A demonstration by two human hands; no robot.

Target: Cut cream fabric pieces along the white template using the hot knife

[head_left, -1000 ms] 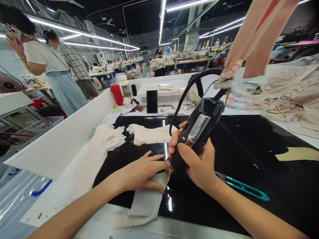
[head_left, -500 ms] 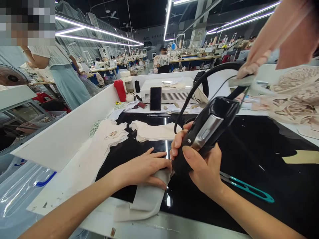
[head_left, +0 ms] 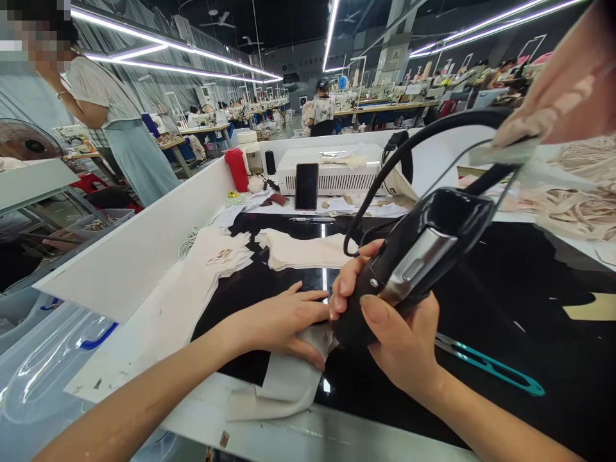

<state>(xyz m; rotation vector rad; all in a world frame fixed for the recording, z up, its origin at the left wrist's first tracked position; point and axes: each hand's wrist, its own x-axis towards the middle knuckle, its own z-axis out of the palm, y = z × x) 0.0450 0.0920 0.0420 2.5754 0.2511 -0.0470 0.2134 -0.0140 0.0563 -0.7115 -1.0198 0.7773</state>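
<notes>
My right hand is wrapped around a black corded hand tool with a silver lever on its side. The tool leans, its lower end down at the cloth, and its working tip is hidden. Palm down, my left hand lies with fingers spread on a pale grey strip of fabric, close to the tool's lower end. That strip drapes over the near edge of the black glossy work surface. To the right of my right hand lie turquoise-handled thread snips.
Stacked cream fabric pieces lie beyond my hands, with another pile at left. A phone leans against a white vented box. Blurred pink cloth hangs at upper right near the cable. A person stands at left.
The view has shifted slightly, so the table and both hands sit a little further right. My right hand keeps its hold on the tool, and my left hand stays flat on the fabric.
</notes>
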